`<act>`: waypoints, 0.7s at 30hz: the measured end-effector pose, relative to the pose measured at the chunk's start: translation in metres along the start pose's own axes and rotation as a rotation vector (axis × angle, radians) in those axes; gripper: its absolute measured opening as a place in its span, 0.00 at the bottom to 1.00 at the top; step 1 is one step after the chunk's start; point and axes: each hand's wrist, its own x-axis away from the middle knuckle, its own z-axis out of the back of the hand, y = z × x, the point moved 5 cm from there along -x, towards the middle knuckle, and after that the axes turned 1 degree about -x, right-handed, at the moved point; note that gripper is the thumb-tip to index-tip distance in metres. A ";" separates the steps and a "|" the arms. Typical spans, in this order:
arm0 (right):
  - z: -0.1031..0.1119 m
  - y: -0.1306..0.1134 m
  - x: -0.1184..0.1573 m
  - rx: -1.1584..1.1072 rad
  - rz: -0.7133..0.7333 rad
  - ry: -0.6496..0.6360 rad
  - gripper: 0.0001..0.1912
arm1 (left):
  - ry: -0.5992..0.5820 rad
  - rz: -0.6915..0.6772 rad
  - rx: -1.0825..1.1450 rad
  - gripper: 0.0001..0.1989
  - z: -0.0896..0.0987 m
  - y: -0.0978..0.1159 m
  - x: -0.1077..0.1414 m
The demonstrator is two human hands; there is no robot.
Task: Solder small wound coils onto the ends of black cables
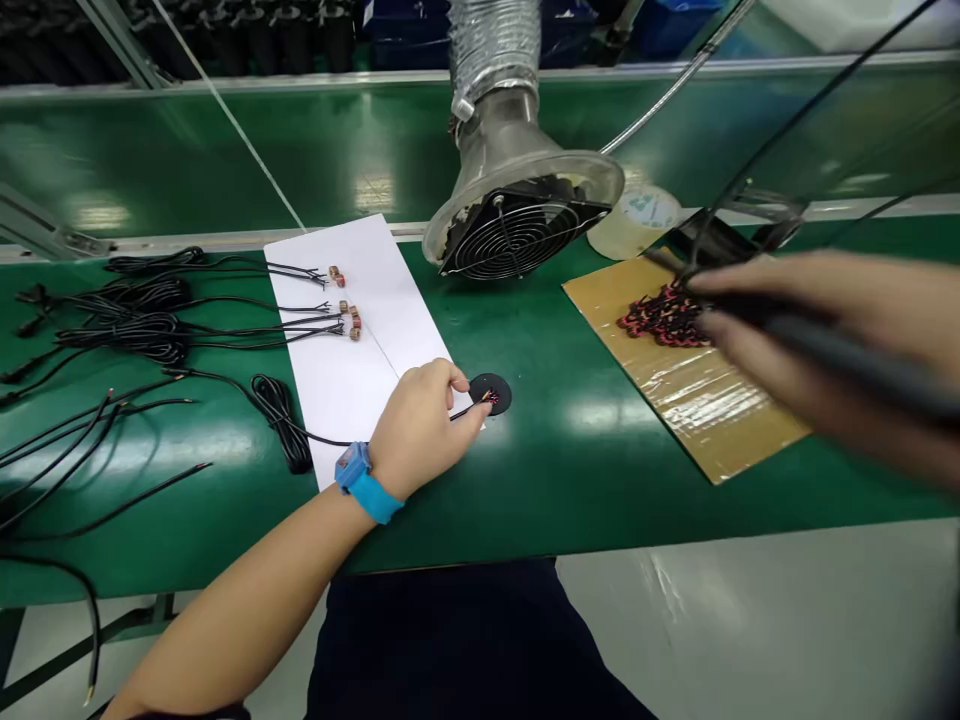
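Observation:
My left hand pinches the end of a black cable between thumb and fingers. Thin coloured wire ends show just past the fingertips, over a round black disc on the bench. Over on the right, my right hand, smeared by motion, grips a dark pen-shaped tool whose exact kind is too blurred to tell. Its fingertips are by a heap of small black-and-pink parts lying on a brown board.
A white sheet carries several cable ends beside small copper-coloured coils. Bundled black cables lie to the left. A fume extractor hood hangs above the green bench. Behind the board stands a pale round container.

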 end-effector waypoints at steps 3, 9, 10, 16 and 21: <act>-0.024 -0.070 0.033 -0.173 0.170 -0.053 0.18 | -0.043 -0.068 -0.018 0.11 -0.007 0.000 0.000; -0.096 -0.110 0.035 -0.517 0.101 0.064 0.06 | -0.014 -0.186 -0.024 0.05 -0.013 -0.003 -0.005; -0.103 -0.108 0.032 -0.573 0.081 0.071 0.08 | -0.010 -0.199 -0.020 0.04 -0.014 -0.003 -0.006; -0.110 -0.096 0.023 -0.715 -0.012 0.014 0.11 | 0.000 -0.293 -0.063 0.06 -0.017 -0.001 -0.007; -0.107 -0.096 0.019 -0.647 0.076 -0.038 0.10 | -0.008 -0.321 -0.169 0.07 -0.017 0.002 -0.005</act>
